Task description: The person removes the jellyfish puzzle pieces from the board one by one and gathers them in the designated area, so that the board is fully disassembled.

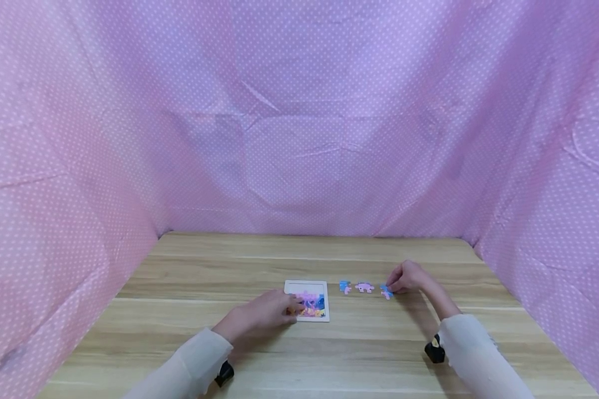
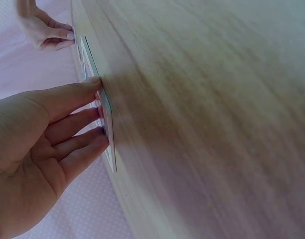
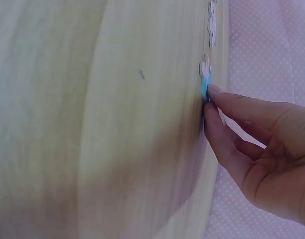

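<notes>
Right hand (image 1: 408, 276) at the right-hand end of a short row of jigsaw pieces on the bench (image 1: 189, 316); its thumb and fingers pinch the edge of a blue-and-pink piece (image 1: 386, 293) from the right. Whether this piece is lifted, and how its long axis runs, cannot be told. The puzzle tray (image 1: 328, 305) lies leftward of it, with an all-pink piece (image 1: 364, 287) and a second blue-and-pink piece (image 1: 344, 285) in between. The left hand (image 1: 269, 308) is nearer the tray: relaxed fingers rest over its left side, thumb touching the near edge. Printed pieces cover the tray's nearer part; pale base shows along its far side.
</notes>
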Demonstrator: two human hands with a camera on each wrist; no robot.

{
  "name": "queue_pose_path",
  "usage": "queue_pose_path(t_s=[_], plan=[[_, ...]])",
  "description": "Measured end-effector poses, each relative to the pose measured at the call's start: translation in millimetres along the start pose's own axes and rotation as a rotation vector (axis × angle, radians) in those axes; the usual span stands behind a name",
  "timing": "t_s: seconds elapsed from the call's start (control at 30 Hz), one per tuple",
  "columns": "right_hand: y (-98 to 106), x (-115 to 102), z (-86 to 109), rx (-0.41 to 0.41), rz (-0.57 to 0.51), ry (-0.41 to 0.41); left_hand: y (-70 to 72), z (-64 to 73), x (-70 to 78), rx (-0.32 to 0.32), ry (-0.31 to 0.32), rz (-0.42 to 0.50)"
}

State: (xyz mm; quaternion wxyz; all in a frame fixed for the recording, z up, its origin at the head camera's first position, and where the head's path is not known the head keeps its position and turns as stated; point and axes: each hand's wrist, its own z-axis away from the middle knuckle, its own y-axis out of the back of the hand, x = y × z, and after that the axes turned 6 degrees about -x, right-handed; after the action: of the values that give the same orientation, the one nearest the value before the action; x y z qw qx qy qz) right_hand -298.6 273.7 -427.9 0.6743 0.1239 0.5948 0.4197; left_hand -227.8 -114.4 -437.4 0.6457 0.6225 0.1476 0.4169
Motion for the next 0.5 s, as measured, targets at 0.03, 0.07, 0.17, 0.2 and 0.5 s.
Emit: queue_pose_path(t_s=[0.03,0.07,0.17,0.2,0.5], plan=[[0,1,0.1,-0.011,-0.016,0.009,-0.3,0.2,-0.1,-0.001,0.003,0.0],[1,3,0.3,-0.021,-0.044,0.014,-0.6,0.5,-0.2,-0.001,0.004,-0.002],[4,8,1.3,-0.067,-0.157,0.038,-1.3,1.2,-0.4,0.002,0.006,-0.003],[5,10,1.6,-0.08,-0.195,0.043,-1.4,1.4,-0.3,0.001,0.004,-0.005],[6,8,-3.7,-0.105,-0.279,0.089,-2.7,1.4,-1.6,0.004,-0.001,-0.005]])
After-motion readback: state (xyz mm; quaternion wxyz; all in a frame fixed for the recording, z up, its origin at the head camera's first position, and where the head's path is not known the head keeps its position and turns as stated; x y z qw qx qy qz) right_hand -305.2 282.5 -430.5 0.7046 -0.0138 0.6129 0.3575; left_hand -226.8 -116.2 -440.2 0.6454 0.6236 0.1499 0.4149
